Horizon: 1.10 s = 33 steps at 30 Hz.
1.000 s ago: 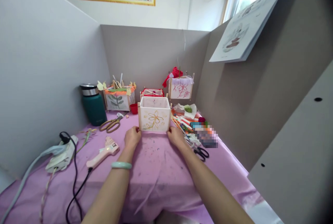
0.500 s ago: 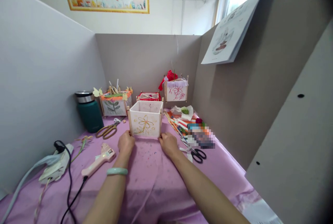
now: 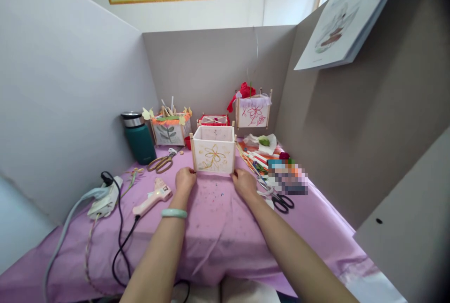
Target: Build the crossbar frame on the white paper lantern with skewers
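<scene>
A white box lantern [image 3: 213, 157] with thin wooden corner posts and a gold flower drawn on its front stands upright before me, its top uncovered. My left hand [image 3: 185, 182] pinches the foot of its front left post, fingers closed. At the front right post, my right hand [image 3: 243, 183] grips the lower end the same way. Behind it sits a similar frame with red trim [image 3: 213, 119]. To the right hangs a white lantern with pink flowers [image 3: 253, 111], a lilac fringe and a red flower on top.
At left are a green bottle [image 3: 138, 141], a decorated box of sticks [image 3: 168, 133], gold-handled scissors [image 3: 162, 164], a pink glue gun [image 3: 153, 200] and a power strip [image 3: 105, 200] with cables. Black-handled scissors [image 3: 283, 203] and pens [image 3: 256, 158] lie at right. Grey partitions [image 3: 211, 68] enclose the purple cloth [image 3: 211, 228].
The whole scene has shifted right and slightly up as my head turned left and down. Both hands keep their hold on the lantern's lower corners.
</scene>
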### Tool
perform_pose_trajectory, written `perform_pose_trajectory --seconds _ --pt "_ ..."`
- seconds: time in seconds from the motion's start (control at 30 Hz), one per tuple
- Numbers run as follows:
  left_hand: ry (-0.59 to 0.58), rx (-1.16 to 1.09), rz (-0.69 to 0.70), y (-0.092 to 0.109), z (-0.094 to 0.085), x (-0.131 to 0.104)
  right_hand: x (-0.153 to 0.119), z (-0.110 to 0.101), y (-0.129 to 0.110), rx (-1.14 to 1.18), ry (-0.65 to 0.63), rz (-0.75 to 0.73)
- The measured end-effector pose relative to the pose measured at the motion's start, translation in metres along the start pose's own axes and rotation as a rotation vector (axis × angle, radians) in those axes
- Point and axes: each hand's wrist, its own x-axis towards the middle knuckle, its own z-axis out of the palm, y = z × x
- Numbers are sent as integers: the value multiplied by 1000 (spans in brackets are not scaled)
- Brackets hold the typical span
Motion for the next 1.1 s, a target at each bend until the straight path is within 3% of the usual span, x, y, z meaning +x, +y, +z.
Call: perform_pose_trajectory --seconds 0.3,0.63,0.87,1.1 --pt "22 -137 -8 -3 3 2 3 5 4 38 64 -37" --pt "116 -432 48 11 2 0 6 8 8 181 373 -164" --pt "276 -385 70 14 1 -3 6 14 8 274 453 -291" --pt "325 -364 67 17 2 -6 6 15 7 300 481 -331"
